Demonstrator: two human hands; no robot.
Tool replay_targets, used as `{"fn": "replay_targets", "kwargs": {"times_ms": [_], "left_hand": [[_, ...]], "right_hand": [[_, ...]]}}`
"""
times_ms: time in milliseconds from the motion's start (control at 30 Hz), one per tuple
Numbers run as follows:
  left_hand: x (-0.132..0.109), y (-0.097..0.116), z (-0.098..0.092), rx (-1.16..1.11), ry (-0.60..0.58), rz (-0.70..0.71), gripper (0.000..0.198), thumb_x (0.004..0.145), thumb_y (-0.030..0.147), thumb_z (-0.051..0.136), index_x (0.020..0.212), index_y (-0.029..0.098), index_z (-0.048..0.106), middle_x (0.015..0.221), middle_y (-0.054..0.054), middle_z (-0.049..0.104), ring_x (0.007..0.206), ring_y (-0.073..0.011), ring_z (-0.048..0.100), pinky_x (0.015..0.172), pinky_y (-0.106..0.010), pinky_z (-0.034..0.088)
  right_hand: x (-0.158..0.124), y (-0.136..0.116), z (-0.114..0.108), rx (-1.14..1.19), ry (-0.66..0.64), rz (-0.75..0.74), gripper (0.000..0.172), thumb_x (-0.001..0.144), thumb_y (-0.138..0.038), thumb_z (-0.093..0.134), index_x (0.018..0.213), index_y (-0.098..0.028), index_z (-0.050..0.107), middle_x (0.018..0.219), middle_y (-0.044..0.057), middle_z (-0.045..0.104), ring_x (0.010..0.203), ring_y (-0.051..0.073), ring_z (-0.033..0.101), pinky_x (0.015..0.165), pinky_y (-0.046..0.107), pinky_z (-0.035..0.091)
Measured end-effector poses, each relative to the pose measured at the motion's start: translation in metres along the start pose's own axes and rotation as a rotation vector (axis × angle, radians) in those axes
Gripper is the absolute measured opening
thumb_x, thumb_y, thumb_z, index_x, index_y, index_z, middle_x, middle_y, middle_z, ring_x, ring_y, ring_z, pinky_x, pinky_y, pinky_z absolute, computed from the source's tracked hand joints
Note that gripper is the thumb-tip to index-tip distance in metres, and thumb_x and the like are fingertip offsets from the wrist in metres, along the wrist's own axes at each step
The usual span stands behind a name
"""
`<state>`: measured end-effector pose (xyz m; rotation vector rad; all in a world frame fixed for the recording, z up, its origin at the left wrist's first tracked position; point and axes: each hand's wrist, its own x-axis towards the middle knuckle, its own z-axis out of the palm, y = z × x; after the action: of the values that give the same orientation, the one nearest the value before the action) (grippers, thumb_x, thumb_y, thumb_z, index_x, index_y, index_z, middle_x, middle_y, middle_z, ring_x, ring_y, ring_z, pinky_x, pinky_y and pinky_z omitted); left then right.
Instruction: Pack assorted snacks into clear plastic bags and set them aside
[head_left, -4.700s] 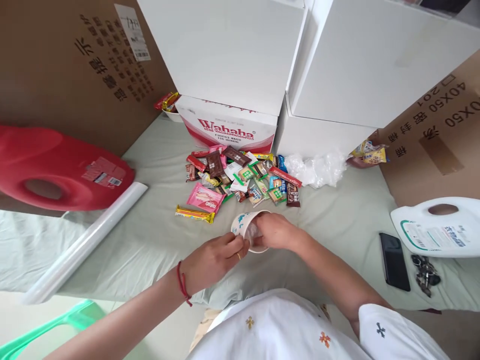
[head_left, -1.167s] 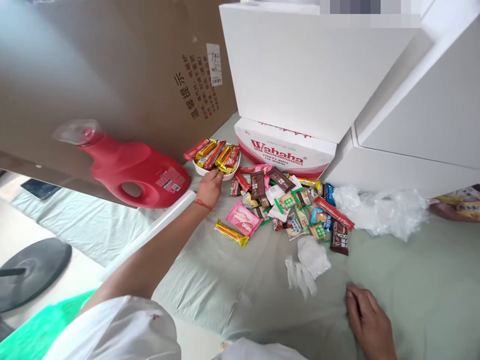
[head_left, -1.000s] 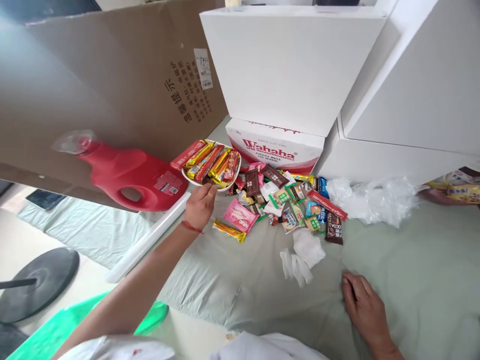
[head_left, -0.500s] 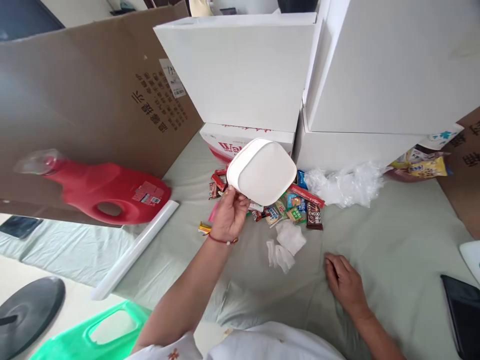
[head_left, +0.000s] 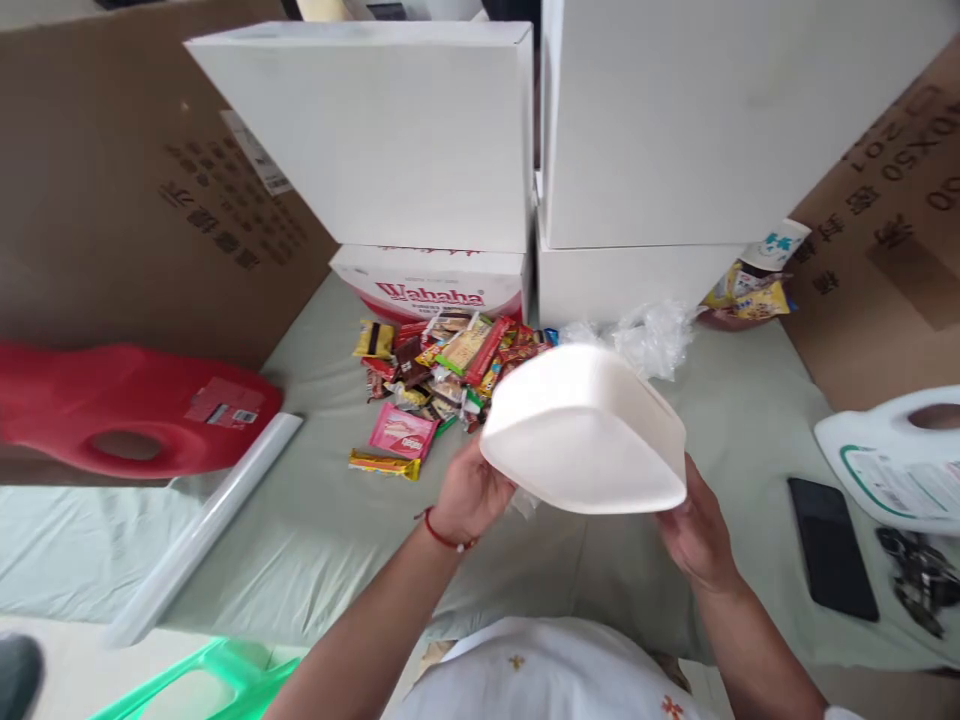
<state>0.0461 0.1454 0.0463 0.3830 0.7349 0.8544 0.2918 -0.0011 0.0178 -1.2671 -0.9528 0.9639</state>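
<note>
I hold a white square bowl (head_left: 585, 440) upturned, its underside toward me, above the pale green cloth (head_left: 315, 520). My left hand (head_left: 469, 490), with a red string at the wrist, grips its left edge. My right hand (head_left: 694, 530) grips its right edge. Behind the bowl lies a heap of wrapped sweets and snack bars (head_left: 442, 370), with a pink wafer packet (head_left: 401, 432) and a yellow bar (head_left: 384, 463) at its near left. Crumpled clear plastic (head_left: 652, 335) lies to the right of the heap.
White boxes (head_left: 390, 130) and a Wahaha carton (head_left: 431, 285) stand behind the heap. A red jug (head_left: 127, 405) and a film roll (head_left: 202, 530) lie left. A white jug (head_left: 896, 455), black phone (head_left: 831, 548) and keys (head_left: 922, 580) lie right. A dish of snacks (head_left: 739, 300) sits far right.
My left hand lifted the bowl of bars from beside the carton and tipped it over the heap. The bowl has come toward me, and my right hand has risen from the cloth onto it.
</note>
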Motion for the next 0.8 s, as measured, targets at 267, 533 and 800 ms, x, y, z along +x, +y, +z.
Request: {"fn": "replay_targets", "kwargs": {"times_ms": [267, 533, 800], "left_hand": [[-0.010, -0.062, 0.009, 0.412, -0.017, 0.077, 0.033, 0.088, 0.046, 0.069, 0.110, 0.021, 0.069, 0.105, -0.006, 0.073, 0.082, -0.0164, 0.066, 0.074, -0.030, 0.056], [-0.028, -0.069, -0.026, 1.749, 0.125, 1.018, 0.026, 0.095, 0.021, 0.059, 0.120, 0.022, 0.066, 0.130, -0.014, 0.062, 0.126, -0.0322, 0.054, 0.106, -0.053, 0.043], [-0.045, -0.076, -0.077, 1.694, 0.315, 0.827, 0.058, 0.094, 0.044, 0.059, 0.145, 0.018, 0.045, 0.146, -0.020, 0.046, 0.137, -0.0367, 0.047, 0.111, -0.058, 0.045]], "right_hand": [[-0.037, -0.038, -0.035, 0.113, 0.046, 0.093, 0.031, 0.084, -0.051, 0.077, 0.100, -0.025, 0.074, 0.061, -0.001, 0.060, 0.048, 0.013, 0.046, 0.046, 0.026, 0.037], [0.040, -0.019, -0.143, -1.255, 0.494, -0.093, 0.022, 0.092, -0.034, 0.056, 0.086, -0.018, 0.071, 0.088, 0.009, 0.068, 0.081, 0.023, 0.060, 0.071, 0.031, 0.043], [0.134, 0.032, -0.186, -1.568, 0.271, 0.126, 0.024, 0.093, -0.019, 0.051, 0.097, -0.012, 0.074, 0.097, 0.013, 0.066, 0.078, 0.020, 0.051, 0.067, 0.031, 0.031]]}}
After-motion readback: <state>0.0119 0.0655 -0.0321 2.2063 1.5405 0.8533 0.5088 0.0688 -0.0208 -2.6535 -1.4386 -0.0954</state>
